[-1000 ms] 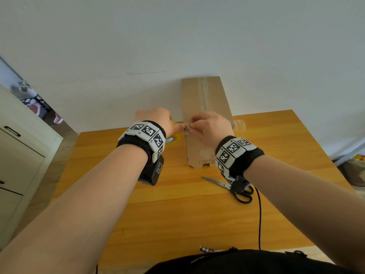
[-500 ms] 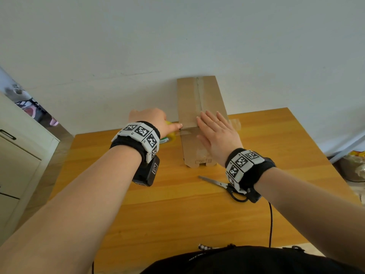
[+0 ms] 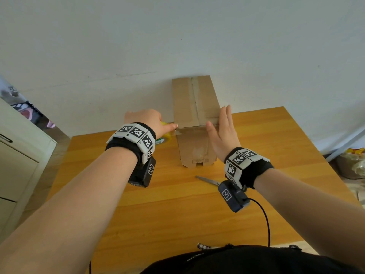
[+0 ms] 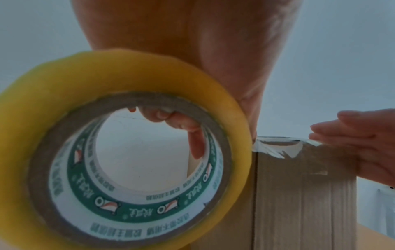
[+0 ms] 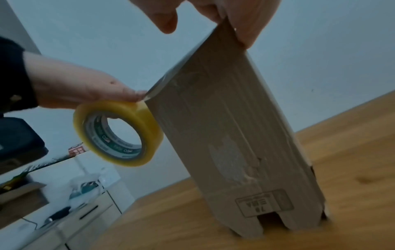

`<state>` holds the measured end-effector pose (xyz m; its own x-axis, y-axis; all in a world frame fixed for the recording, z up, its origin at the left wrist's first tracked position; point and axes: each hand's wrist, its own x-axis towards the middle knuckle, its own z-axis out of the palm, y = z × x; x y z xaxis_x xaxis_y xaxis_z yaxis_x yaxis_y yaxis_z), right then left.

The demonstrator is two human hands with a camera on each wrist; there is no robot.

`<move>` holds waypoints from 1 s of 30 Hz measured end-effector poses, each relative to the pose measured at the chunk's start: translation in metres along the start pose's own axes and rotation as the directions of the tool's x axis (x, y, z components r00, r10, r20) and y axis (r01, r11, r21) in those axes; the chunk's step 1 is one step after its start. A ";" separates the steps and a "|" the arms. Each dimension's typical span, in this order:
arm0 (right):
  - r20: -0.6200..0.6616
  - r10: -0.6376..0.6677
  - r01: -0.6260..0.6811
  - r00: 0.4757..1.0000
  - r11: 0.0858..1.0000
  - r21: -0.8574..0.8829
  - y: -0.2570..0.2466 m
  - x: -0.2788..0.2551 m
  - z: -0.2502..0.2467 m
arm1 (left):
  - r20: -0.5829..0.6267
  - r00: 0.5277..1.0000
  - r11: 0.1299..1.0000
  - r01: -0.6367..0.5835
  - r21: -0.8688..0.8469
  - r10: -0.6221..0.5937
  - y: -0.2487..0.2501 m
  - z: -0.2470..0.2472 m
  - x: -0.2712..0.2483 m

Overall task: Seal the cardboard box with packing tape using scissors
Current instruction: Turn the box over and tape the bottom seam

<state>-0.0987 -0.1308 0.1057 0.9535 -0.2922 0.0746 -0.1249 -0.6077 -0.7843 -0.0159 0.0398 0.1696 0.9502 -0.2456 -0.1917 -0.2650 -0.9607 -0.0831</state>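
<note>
A tall cardboard box (image 3: 194,147) (image 5: 235,135) (image 4: 299,194) stands upright on the wooden table (image 3: 177,214) against the wall. Clear tape runs across its top front edge. My left hand (image 3: 146,120) (image 5: 81,88) grips the yellow packing tape roll (image 3: 163,140) (image 4: 53,101) (image 5: 149,121) at the box's upper left corner, fingers hooked through the core. My right hand (image 3: 223,131) (image 4: 367,143) (image 5: 245,16) lies flat with straight fingers against the box's upper right edge, on the tape. The scissors (image 3: 207,179) lie on the table in front of the box, handles hidden by my right wrist.
A white wall rises right behind the box. A pale cabinet (image 3: 19,155) stands left of the table. Bags (image 3: 353,163) sit on the floor at the right. A black cable (image 3: 264,218) trails from my right wrist across the table's near side.
My right hand let go of its pinch at the box's top edge, flattened onto the box, and slid to the right edge. The left hand stayed at the left corner with the roll.
</note>
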 end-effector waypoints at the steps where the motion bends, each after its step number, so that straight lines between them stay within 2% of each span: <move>1: 0.005 0.015 -0.015 1.000 0.999 0.052 0.001 0.000 0.000 | 0.000 1.000 1.000 -0.002 -0.013 0.002 -0.002 0.003 0.004; 5: 0.052 0.123 -0.132 0.991 0.965 0.225 0.007 -0.001 -0.005 | 0.000 1.000 0.998 0.004 -0.056 -0.004 -0.004 0.006 0.009; 7: 0.050 0.143 -0.151 0.988 0.948 0.279 0.014 -0.002 -0.008 | -0.007 1.000 0.999 -0.008 -0.032 0.008 -0.004 0.005 0.008; 9: -0.050 0.091 -0.076 0.995 0.965 0.250 0.020 -0.002 -0.012 | -0.003 1.000 0.999 -0.019 -0.044 0.019 -0.005 0.006 0.007; 11: -0.210 -0.012 0.030 0.978 0.996 0.081 0.022 0.000 -0.020 | 0.000 1.000 0.999 -0.025 -0.038 0.025 -0.005 0.005 0.006; 14: -0.305 -0.039 0.050 0.952 0.998 0.030 0.021 0.003 -0.026 | -0.002 1.000 1.000 -0.025 -0.016 0.025 -0.002 0.001 -0.001; 17: -0.256 -0.035 0.041 0.966 0.999 0.021 0.021 0.007 -0.025 | -0.005 1.000 1.000 -0.020 0.022 0.020 -0.001 -0.001 -0.003; 20: -0.219 -0.052 0.059 0.974 0.998 0.025 0.020 0.014 -0.027 | 0.002 1.000 1.000 -0.014 -0.014 0.014 -0.003 0.003 0.002; 30: -0.085 -0.178 0.176 0.980 0.984 -0.029 0.022 0.024 -0.039 | -0.017 1.000 1.000 -0.008 0.006 0.008 -0.006 0.007 0.009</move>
<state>-0.0896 -0.1797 0.1138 0.9337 -0.2411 0.2649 0.0371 -0.6705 -0.7410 -0.0067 0.0445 0.1614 0.9509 -0.2551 -0.1753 -0.2731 -0.9580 -0.0874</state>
